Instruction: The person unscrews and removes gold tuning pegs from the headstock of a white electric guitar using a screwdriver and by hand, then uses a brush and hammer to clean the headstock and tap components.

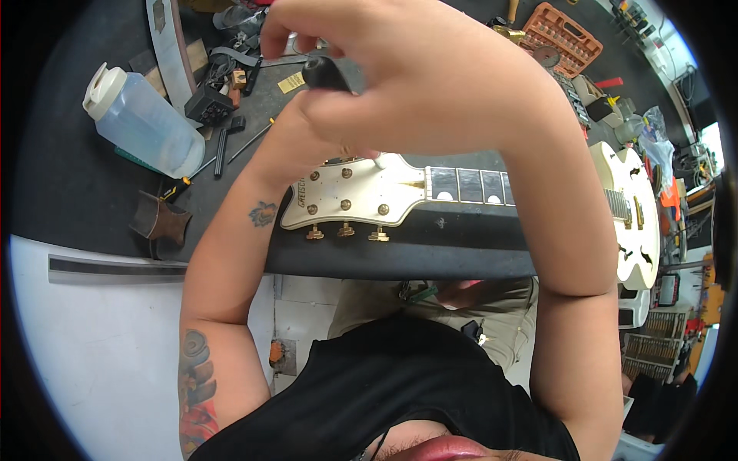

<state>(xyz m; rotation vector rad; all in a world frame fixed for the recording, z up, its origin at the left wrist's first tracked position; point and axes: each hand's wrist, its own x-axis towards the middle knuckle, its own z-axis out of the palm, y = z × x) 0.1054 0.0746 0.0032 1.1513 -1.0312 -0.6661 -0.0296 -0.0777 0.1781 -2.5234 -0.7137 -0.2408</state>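
A cream guitar headstock (361, 201) with gold tuners lies under my hands, its dark fretboard (467, 184) running right toward the cream body (638, 253). My right hand (407, 81) arches above it, fingers loosely curved and apart, thumb beside the end of a black tool handle (319, 71); whether it touches the handle is unclear. My left hand (307, 131) is beneath it at the far side of the headstock, its fingers mostly hidden by my right hand, so what it holds cannot be made out.
A dark workbench (461, 250) carries a translucent water jug (150, 119) on the left, a brown leather piece (160, 221), long metal strips (173, 54), thin tools and clutter behind. An orange socket case (561, 38) is at back right, with a tool rack (653, 346) lower right.
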